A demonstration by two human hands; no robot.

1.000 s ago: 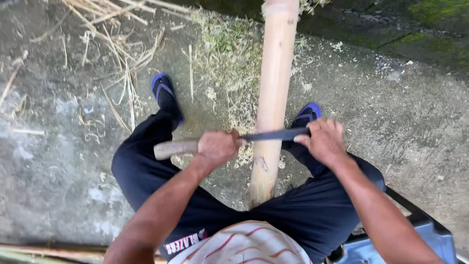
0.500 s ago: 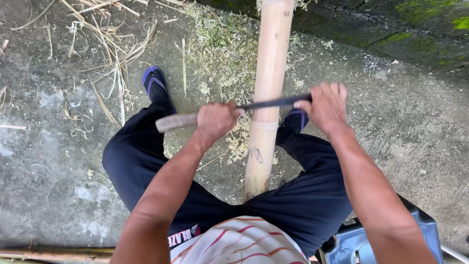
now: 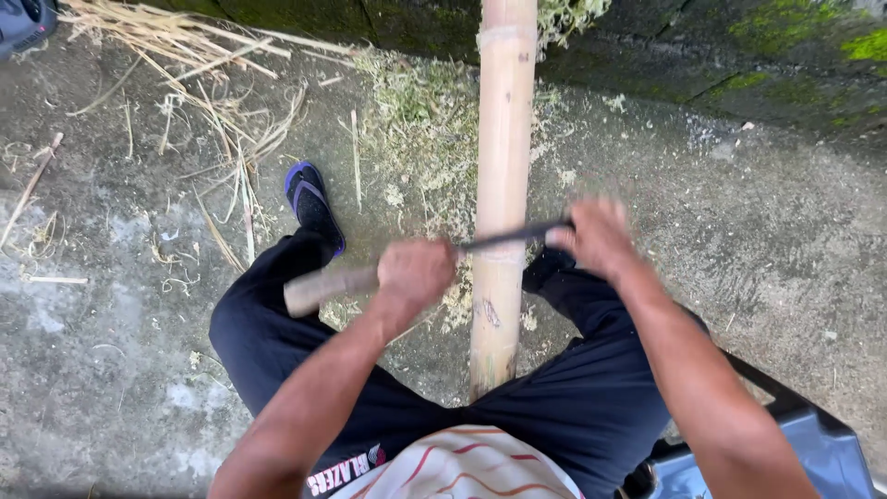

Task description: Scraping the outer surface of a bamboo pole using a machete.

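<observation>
While both hands (image 3: pixel 504 263) clamp a blade (image 3: pixel 513 237) across bamboo (image 3: pixel 502 176) — shavings (image 3: pixel 420 129) litter concrete (image 3: pixel 120 370).

Both hands gripping a blade (image 3: pixel 513 236) across bamboo pole (image 3: pixel 502 185), shavings (image 3: pixel 416 120) on concrete

Blue sandal (image 3: pixel 314 203), dry straw (image 3: pixel 176 42), mossy wall (image 3: pixel 739 55), blue chair (image 3: pixel 813 444)

Single head-worn view, steeply downward, close over lap, edges perhaps blurred.
</observation>
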